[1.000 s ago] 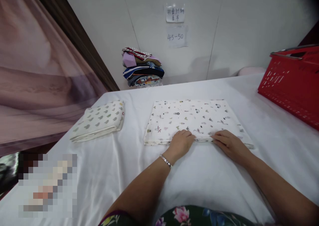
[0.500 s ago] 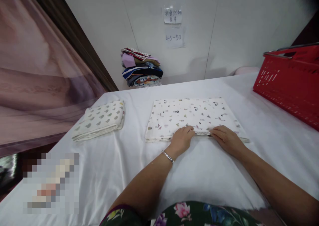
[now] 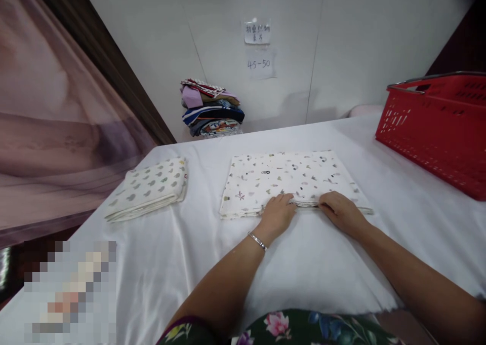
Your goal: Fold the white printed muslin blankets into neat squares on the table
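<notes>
A white folded cloth (image 3: 283, 175) with a small scattered print lies flat on the table, its stacked layers showing along the near edge. My left hand (image 3: 279, 216), with a silver bracelet at the wrist, is closed over that edge just left of its middle. A short way to the right, my right hand (image 3: 341, 213) grips the same edge with curled fingers. Both thumbs are mostly hidden. Between the hands a stretch of the layered edge is visible.
Left of it sits a second folded cloth (image 3: 152, 185) with grey-green motifs on the white tablecloth (image 3: 205, 264). A red basket (image 3: 433, 137) stands at the right. Behind the table are a stack of folded fabrics (image 3: 212, 109) and a pink curtain (image 3: 68, 132). The lower left is pixelated.
My right hand's fingers have curled in more around the cloth's near edge. My left hand stays about where it was. The whole view has shifted slightly.
</notes>
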### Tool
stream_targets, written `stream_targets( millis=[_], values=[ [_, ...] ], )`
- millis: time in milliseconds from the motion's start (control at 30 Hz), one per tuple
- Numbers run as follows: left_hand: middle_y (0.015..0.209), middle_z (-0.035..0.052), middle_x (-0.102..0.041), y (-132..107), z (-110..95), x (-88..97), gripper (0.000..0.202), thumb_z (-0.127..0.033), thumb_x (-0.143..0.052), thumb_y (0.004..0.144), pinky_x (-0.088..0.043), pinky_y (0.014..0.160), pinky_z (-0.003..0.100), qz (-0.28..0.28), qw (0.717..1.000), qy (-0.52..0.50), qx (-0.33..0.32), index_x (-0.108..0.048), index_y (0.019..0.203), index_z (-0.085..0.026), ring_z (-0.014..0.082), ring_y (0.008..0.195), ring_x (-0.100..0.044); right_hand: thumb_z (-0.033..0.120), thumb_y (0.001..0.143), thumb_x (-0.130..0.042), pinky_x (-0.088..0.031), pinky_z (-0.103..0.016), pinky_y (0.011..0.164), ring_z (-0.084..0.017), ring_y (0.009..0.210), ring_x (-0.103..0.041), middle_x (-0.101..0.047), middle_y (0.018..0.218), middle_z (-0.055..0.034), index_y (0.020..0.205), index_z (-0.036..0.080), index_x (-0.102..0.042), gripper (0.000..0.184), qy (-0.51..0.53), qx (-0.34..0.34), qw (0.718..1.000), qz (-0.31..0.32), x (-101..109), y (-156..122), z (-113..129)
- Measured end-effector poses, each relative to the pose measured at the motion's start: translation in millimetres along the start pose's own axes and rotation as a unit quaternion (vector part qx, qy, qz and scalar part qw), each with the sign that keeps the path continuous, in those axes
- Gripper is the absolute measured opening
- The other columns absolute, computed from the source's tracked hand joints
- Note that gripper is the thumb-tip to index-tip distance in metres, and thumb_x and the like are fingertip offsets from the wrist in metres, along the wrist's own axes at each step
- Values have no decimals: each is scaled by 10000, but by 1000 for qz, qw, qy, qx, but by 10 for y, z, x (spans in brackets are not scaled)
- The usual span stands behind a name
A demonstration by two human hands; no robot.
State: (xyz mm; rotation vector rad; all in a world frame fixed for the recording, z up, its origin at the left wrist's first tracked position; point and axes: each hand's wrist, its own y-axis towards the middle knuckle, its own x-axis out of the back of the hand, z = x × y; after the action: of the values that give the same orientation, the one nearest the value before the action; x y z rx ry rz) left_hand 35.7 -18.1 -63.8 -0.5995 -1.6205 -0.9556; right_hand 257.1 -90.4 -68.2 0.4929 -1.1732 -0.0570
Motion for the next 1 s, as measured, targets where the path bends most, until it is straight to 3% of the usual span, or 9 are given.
stream_targets(
  millis=[267, 533, 600, 667, 733, 800, 867, 1000],
  values=[
    [1061, 46, -565, 76, -21, -33, 158, -115, -417, 873, -423, 780, 333, -23, 1000, 7, -17, -562, 865, -175, 187, 963, -507, 182, 885, -411, -416, -326, 724, -182, 791, -525, -599, 818, -49, 819, 194, -520, 128, -12, 0, 1000, -2, -24, 8, 8],
    [1050, 59, -553, 83, 4, -31, 148, -72, -449, 813, -426, 794, 350, -31, 998, -38, -35, -529, 875, -180, 192, 958, -507, 181, 871, -426, -429, -372, 844, -191, 977, -528, -600, 1030, -77, 924, 209, -564, 151, 19, 22, 1000, -7, 106, -103, -5],
    [1025, 59, -555, 83, 4, -38, 152, -58, -455, 798, -426, 787, 349, -29, 998, -33, -35, -523, 860, -178, 196, 948, -509, 209, 868, -428, -420, -365, 876, -190, 1022, -520, -594, 1078, -76, 935, 217, -580, 165, 30, -27, 998, -51, 225, -219, -124],
    [1015, 59, -554, 83, 4, -43, 161, -47, -451, 790, -426, 776, 346, -28, 999, -31, -35, -516, 855, -179, 196, 935, -512, 254, 847, -447, -430, -343, 845, -191, 980, -541, -613, 1030, -71, 909, 209, -593, 165, 22, -138, 986, -94, 369, -348, -294],
    [1007, 57, -556, 82, 7, -48, 173, -39, -441, 787, -426, 765, 342, -29, 998, -34, -36, -510, 855, -182, 193, 926, -516, 308, 814, -466, -442, -306, 750, -182, 858, -571, -637, 912, -51, 874, 202, -603, 184, 16, -288, 954, -77, 505, -455, -469],
    [1022, 58, -557, 81, 12, -52, 174, -37, -436, 788, -425, 768, 343, -33, 998, -35, -39, -507, 853, -183, 195, 941, -517, 371, 802, -454, -420, -270, 610, -160, 683, -565, -631, 739, -27, 796, 190, -609, 238, 26, -409, 912, -12, 600, -513, -600],
    [1062, 63, -555, 79, 15, -54, 170, -38, -433, 790, -423, 785, 345, -37, 998, -31, -42, -507, 848, -180, 199, 971, -516, 425, 801, -439, -364, -250, 504, -133, 536, -511, -580, 583, -9, 679, 180, -588, 312, 45, -458, 886, 47, 643, -517, -663],
    [1130, 75, -546, 74, 6, -43, 173, -34, -420, 796, -424, 808, 348, -35, 998, -25, -41, -511, 841, -175, 202, 1017, -515, 470, 760, -500, -303, -239, 452, -102, 442, -428, -498, 465, 13, 560, 179, -532, 355, 55, -460, 881, 91, 651, -436, -648]
  ],
)
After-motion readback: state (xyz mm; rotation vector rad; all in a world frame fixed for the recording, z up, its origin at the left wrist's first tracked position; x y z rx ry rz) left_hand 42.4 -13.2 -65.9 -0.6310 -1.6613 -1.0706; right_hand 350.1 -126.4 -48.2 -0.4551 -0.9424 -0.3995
